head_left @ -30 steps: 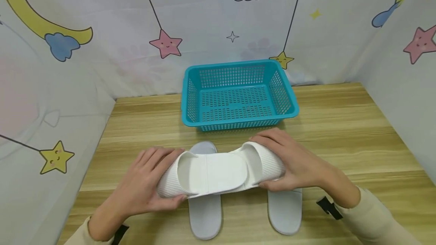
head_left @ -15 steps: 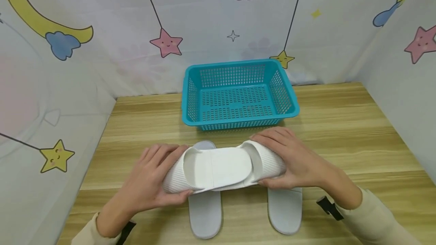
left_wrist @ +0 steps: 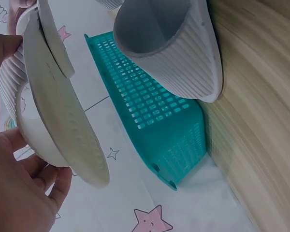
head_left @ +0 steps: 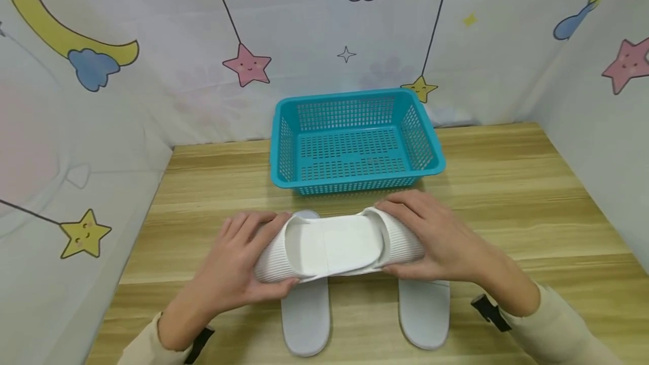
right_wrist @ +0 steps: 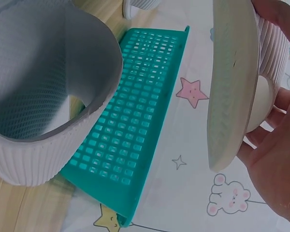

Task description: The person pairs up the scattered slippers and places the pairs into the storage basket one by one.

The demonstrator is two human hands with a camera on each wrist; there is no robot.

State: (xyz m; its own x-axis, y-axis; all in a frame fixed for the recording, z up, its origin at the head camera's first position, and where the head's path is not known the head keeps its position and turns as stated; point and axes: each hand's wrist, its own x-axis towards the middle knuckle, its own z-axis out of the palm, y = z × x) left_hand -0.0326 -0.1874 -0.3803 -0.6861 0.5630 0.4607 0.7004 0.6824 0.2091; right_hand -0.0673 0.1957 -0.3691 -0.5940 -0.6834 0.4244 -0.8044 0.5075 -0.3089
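Note:
Two white slippers with ribbed straps are held sole on sole, strap ends outward, above the table in the head view. My left hand (head_left: 243,266) grips the left white slipper (head_left: 271,258) round its strap, thumb near, fingers behind. Its heel end lies over the other sole and reaches the opening of the right white slipper (head_left: 403,235). That strap is gripped by my right hand (head_left: 438,241). Both wrist views show a pale underside, the left one a sole (left_wrist: 63,111). Beneath lie a left grey slipper (head_left: 306,325) and a right grey slipper (head_left: 425,320), their straps mostly hidden.
A teal plastic basket (head_left: 357,182) with nothing in it stands behind the hands, near the back edge of the wooden table (head_left: 507,185). White cloth (head_left: 314,21) printed with stars and moons encloses the back and sides.
My left hand has moved right and slightly away with its white slipper, so the two soles overlap more. My right hand has hardly moved. Basket and grey slippers stay put.

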